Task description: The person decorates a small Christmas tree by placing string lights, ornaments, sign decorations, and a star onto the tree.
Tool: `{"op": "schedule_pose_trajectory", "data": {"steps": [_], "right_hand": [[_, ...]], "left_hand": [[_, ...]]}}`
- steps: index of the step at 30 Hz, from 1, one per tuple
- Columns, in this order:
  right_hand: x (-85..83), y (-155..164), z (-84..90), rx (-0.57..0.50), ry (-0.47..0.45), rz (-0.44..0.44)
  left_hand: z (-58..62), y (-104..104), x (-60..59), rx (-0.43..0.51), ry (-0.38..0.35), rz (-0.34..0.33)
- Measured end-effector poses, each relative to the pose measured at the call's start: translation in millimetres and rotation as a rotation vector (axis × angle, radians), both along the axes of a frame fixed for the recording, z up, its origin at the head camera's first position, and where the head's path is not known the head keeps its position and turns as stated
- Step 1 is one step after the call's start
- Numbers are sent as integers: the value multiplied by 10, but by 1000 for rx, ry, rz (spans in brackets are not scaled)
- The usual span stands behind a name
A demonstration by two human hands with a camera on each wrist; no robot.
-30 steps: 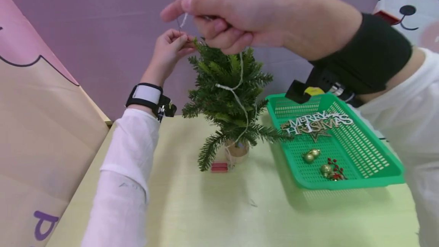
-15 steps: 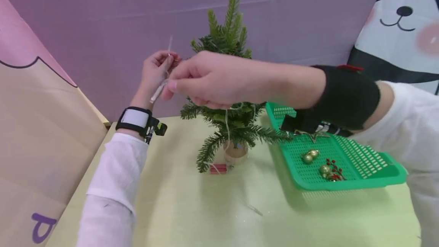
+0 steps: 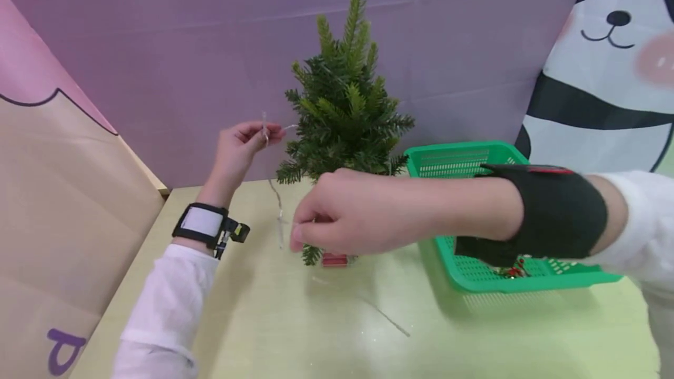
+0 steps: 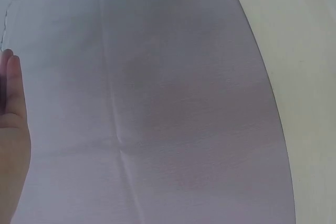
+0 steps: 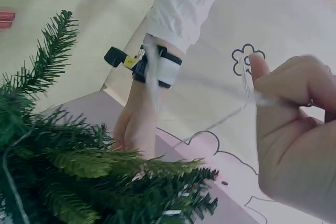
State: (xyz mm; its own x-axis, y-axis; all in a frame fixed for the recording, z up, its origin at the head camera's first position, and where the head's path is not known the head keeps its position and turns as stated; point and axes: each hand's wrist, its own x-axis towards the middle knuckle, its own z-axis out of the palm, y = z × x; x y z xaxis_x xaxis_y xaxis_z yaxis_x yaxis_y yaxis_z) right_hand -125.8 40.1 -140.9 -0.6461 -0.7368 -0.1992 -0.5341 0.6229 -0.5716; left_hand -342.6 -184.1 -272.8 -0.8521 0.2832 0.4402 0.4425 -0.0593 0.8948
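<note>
A small green Christmas tree (image 3: pixel 342 104) stands on the table. Beside its left branches, my left hand (image 3: pixel 239 148) pinches the wire of a clear string light (image 3: pixel 276 195), thumb against fingers. Only the edge of this hand (image 4: pixel 14 129) enters the left wrist view. In front of the tree's lower branches, my right hand (image 3: pixel 358 209) grips another stretch of the string, fingers curled. The wire (image 5: pixel 226 118) runs across between both hands in the right wrist view, blurred near the right hand (image 5: pixel 294 129). A red battery pack (image 3: pixel 334 259) lies by the tree's foot.
A green plastic basket (image 3: pixel 526 285) stands to the right, partly covered by my right forearm; red berries (image 3: pixel 516 269) show inside. A thin pale strand (image 3: pixel 389 319) shows over the front of the table (image 3: pixel 263 332). Printed curtains (image 3: pixel 210 63) hang close behind and beside.
My right hand has come down from above the treetop to the lower branches, drawing the string along. My left hand has dropped and shifted slightly left, still pinching the wire.
</note>
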Motion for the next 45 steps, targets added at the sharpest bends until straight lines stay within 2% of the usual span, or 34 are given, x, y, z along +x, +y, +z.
{"op": "schedule_pose_trajectory", "data": {"steps": [2, 7, 12, 14, 16, 20, 24, 28, 32, 37, 39, 42, 45], "right_hand": [[12, 57, -6, 12, 21, -2], [25, 285, 17, 23, 4, -9], [28, 565, -32, 33, 54, -9], [28, 686, -62, 31, 74, -24], [29, 815, -88, 11, 81, -41], [36, 1068, -99, -63, 108, -58], [13, 1276, -68, -153, 142, -65], [-49, 1448, -38, -225, 188, -23], [-90, 1593, -40, -328, 185, 12], [-127, 1668, -95, -532, 110, 57], [-151, 1679, -121, -583, 67, 85], [-172, 1712, -158, -559, 47, 106], [-171, 1755, -198, -471, 80, 129]], "left_hand": [[-29, -9, 44, -35, 11, 30], [-54, -34, 214, -135, 68, 100], [-5, 5, 493, -262, 227, 174], [-31, 25, 568, -306, 306, 216], [-99, 34, 598, -344, 387, 259], [-232, 59, 625, -343, 510, 305], [-250, 91, 708, -312, 594, 343], [-235, 113, 785, -330, 679, 387], [-214, 140, 845, -314, 716, 392], [-159, 192, 896, -296, 742, 375], [-152, 206, 902, -300, 758, 376], [-179, 203, 887, -302, 787, 381], [-218, 187, 873, -313, 838, 376]]}}
